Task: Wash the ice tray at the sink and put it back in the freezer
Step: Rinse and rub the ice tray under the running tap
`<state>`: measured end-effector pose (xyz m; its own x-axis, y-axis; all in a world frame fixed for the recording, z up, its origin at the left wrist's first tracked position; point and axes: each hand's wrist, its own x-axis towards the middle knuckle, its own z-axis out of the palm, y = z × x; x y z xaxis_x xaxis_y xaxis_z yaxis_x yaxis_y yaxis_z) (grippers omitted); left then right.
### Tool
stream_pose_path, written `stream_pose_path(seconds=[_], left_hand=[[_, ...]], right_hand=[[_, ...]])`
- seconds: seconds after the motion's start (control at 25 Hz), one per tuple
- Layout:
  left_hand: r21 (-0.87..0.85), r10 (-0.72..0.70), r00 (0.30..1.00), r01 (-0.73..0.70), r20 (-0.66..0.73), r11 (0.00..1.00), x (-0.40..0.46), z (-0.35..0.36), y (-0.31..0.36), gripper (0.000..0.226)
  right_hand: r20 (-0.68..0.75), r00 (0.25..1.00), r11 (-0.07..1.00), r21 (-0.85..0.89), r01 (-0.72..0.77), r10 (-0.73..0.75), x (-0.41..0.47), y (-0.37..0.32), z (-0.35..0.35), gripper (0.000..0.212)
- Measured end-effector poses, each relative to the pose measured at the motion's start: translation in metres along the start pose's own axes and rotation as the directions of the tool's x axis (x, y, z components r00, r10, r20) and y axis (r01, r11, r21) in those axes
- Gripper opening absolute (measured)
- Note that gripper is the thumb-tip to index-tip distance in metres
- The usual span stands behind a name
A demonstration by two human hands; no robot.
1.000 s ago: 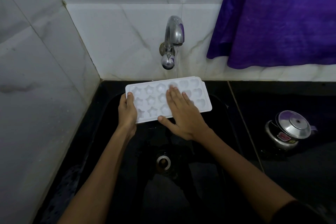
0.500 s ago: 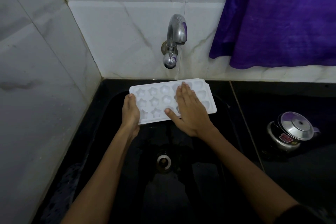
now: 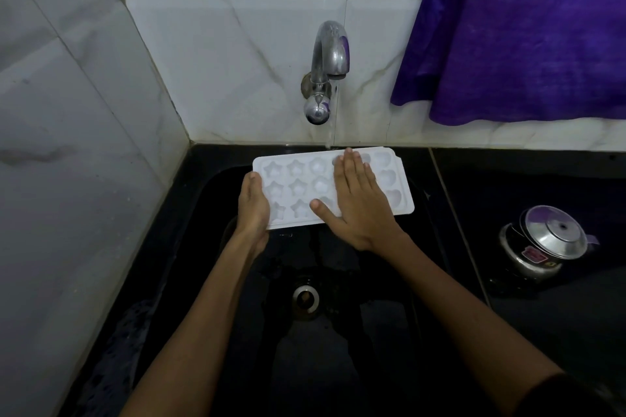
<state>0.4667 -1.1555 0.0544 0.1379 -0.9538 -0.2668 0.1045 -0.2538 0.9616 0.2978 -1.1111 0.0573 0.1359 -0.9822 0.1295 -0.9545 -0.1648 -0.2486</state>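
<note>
Compared with a second ago, my right hand [image 3: 360, 205] has slid farther up the ice tray [image 3: 333, 188], so its fingertips now reach the tray's far edge, right where the thin stream from the tap [image 3: 327, 71] lands; before, they lay nearer the middle. The tray itself sits a little more to the right in my view and closer to the back wall, though some of that may be my head shifting. My left hand [image 3: 252, 208] is where it was, on the tray's left short end. I can read no writing anywhere: the metal pot [image 3: 542, 249] on the dark table [image 3: 528, 179] to the right carries a small red label, but it is too small and blurred to make out. The white tray is held level above the black sink [image 3: 203, 247], across its back part, with star-shaped pockets on the left and heart-shaped ones on the right. My left hand grasps the tray, thumb on top of the rim and fingers curled under it. My right hand lies flat on the tray's upper face, fingers straight and together, thumb spread out to the left, pressing on the pockets and not gripping. A purple cloth [image 3: 525, 34] hangs against the white tiled wall [image 3: 220, 61] to the right of the tap, and the drain [image 3: 306, 297] shows below the tray.
</note>
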Motion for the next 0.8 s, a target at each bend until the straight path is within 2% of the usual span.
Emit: stream_pose_path(seconds=[0.2,0.24,0.4,0.44,0.56,0.64,0.8], left_hand=[[0.033,0.028,0.998,-0.026,-0.059,0.999,0.005,-0.005,0.001,0.032],[0.024,0.025,0.998,-0.024,-0.054,0.999,0.005,-0.006,0.0,0.032],[0.02,0.048,0.999,-0.047,-0.015,0.999,-0.001,0.002,-0.001,0.03],[0.025,0.058,0.998,-0.058,-0.007,0.998,-0.002,0.007,0.0,0.03],[0.024,0.078,0.997,-0.078,0.006,0.997,-0.003,0.017,0.005,0.029],[0.008,0.081,0.997,-0.081,-0.016,0.997,0.002,0.014,0.006,0.029],[0.032,0.097,0.995,-0.097,-0.015,0.995,0.006,0.004,0.008,0.031]], right_hand=[[0.052,0.978,0.978,-0.036,0.206,-0.204,-0.015,0.001,-0.001,0.097],[0.052,0.979,0.979,-0.041,0.199,-0.197,-0.019,0.004,-0.001,0.097],[-0.005,1.0,1.0,0.01,0.005,-0.005,-0.006,0.004,-0.005,0.104],[0.003,1.0,1.0,0.011,0.025,-0.025,-0.002,-0.003,-0.004,0.102],[0.037,0.976,0.976,-0.012,0.216,-0.215,-0.002,-0.024,0.001,0.095],[0.037,0.964,0.964,-0.036,0.264,-0.262,-0.009,-0.021,0.001,0.09],[0.002,0.996,0.996,-0.027,0.087,-0.087,-0.005,0.001,-0.006,0.095]])
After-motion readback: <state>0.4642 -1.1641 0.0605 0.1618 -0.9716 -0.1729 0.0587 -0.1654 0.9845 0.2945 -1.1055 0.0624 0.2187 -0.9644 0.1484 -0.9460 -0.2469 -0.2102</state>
